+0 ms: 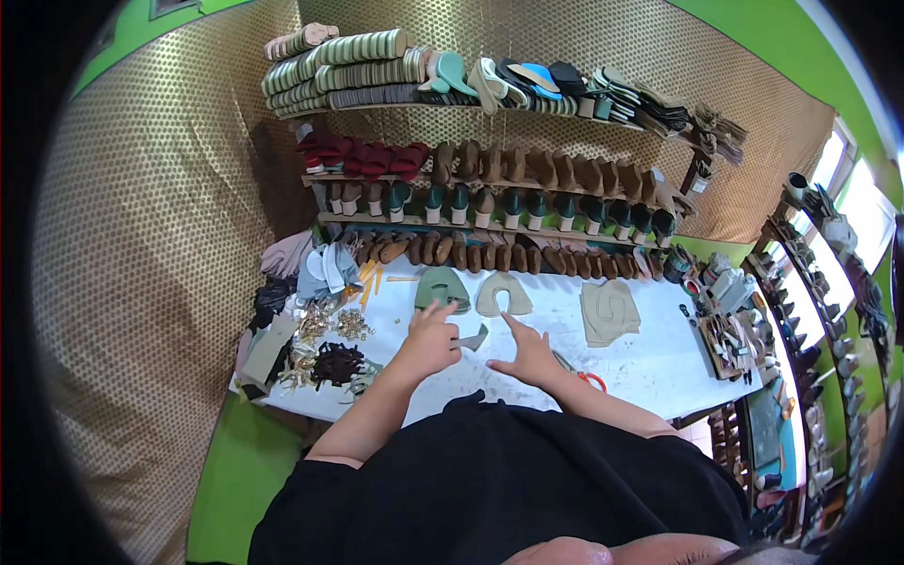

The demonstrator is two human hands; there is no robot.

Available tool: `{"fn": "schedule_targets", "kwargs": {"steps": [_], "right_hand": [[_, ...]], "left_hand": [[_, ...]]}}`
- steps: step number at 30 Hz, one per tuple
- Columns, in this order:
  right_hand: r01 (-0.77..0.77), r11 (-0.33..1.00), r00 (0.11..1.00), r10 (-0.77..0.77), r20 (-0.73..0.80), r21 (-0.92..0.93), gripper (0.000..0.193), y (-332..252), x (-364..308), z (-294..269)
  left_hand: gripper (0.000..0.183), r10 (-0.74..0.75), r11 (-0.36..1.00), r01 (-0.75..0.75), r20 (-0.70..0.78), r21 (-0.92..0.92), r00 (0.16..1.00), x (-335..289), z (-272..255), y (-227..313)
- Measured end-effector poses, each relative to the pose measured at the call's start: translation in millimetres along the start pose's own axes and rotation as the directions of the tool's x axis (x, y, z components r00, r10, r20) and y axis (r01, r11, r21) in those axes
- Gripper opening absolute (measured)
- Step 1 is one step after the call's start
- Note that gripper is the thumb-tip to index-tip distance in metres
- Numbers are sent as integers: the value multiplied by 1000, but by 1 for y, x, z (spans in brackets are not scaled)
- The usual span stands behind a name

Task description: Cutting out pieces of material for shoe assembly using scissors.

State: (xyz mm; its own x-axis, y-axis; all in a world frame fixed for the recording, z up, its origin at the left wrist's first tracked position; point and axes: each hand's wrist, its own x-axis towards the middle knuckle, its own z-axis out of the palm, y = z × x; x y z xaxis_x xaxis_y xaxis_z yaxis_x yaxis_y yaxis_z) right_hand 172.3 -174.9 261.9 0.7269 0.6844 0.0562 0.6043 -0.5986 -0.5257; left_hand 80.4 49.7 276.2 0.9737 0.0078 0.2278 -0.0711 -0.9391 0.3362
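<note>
My left hand (431, 345) reaches to the near edge of a stack of green U-shaped shoe upper pieces (439, 284). Some of its fingers stretch forward, and a grey-green strip (476, 340) sticks out from its inner side, apparently held there. My right hand (531, 358) is open over the table, thumb and index finger spread wide. Its index fingertip comes close to a beige U-shaped piece (517, 302), and nothing shows in its grasp. Beside the right wrist lie scissors with red-orange handles (593, 379), partly hidden by the forearm.
Flat beige pieces (610, 314) lie to the right on the white table (650, 377). At left are metal fittings (354, 325), a dark heap (336, 363) and yellow sticks (368, 282). A tray of tools (727, 345) sits at right. Shelves of shoes (508, 166) stand behind.
</note>
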Motion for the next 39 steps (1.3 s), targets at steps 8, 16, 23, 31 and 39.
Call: {"fn": "schedule_targets", "kwargs": {"steps": [8,16,23,31,39], "right_hand": [[73,991,992,-84,92,113,31,29,3,10],[-11,997,1000,10,12,70,23,35,-9,-33],[-177,907,941,270,-204,383,26,67,-12,-44],[-268,907,943,316,-105,326,36,122,-26,-1],[-333,904,940,340,22,266,33,142,-39,30]], "left_hand": [[22,237,959,-242,-52,-151,970,-6,14,-3],[22,-26,874,70,98,-480,995,-14,44,-18],[18,-186,481,268,202,-835,962,7,85,-26],[78,-739,674,731,118,110,663,-33,177,-113],[93,-318,943,263,333,202,887,-73,221,-88]]}}
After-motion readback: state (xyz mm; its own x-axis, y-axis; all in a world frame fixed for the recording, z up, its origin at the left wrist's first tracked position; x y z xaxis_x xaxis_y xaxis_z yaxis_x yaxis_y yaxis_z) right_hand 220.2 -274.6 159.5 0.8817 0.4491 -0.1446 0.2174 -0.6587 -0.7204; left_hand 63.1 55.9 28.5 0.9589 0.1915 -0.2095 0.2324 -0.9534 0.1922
